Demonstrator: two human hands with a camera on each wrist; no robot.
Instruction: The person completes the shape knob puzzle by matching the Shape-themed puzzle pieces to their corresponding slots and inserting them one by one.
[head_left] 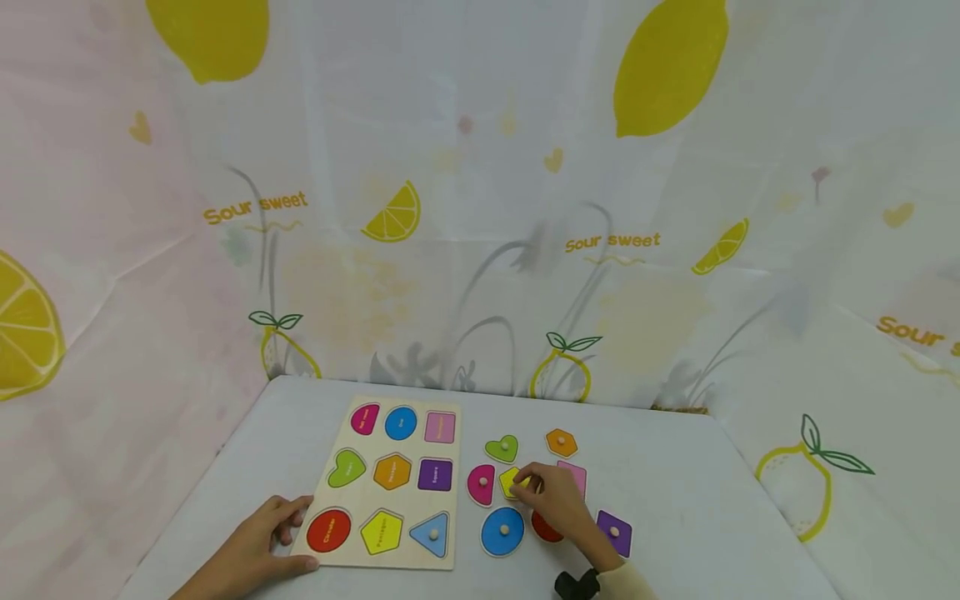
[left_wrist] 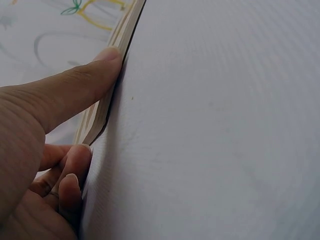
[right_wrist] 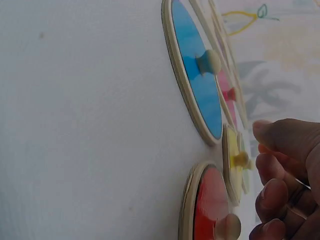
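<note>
A wooden shape-puzzle board [head_left: 367, 497] lies on the table, with a knobbed blue triangle piece [head_left: 441, 525] in its near right corner. My left hand [head_left: 255, 546] holds the board's near left corner, thumb along the near edge, other fingers curled by the left side. Over the loose yellow pentagon piece [head_left: 507, 481] is my right hand [head_left: 557, 498], thumb and fingers loosely bent. In the right wrist view, the pentagon's knob [right_wrist: 241, 159] shows just beside those fingertips, not between them. A red circle piece [head_left: 545, 527] is partly hidden under this hand.
Around the right hand lie a green heart [head_left: 497, 451], orange hexagon [head_left: 557, 448], magenta half-round [head_left: 478, 473], pink piece [head_left: 577, 475], blue circle [head_left: 495, 542] and purple square [head_left: 621, 542], all loose. A lemon-print cloth [head_left: 450, 292] hangs behind the white table [head_left: 697, 500].
</note>
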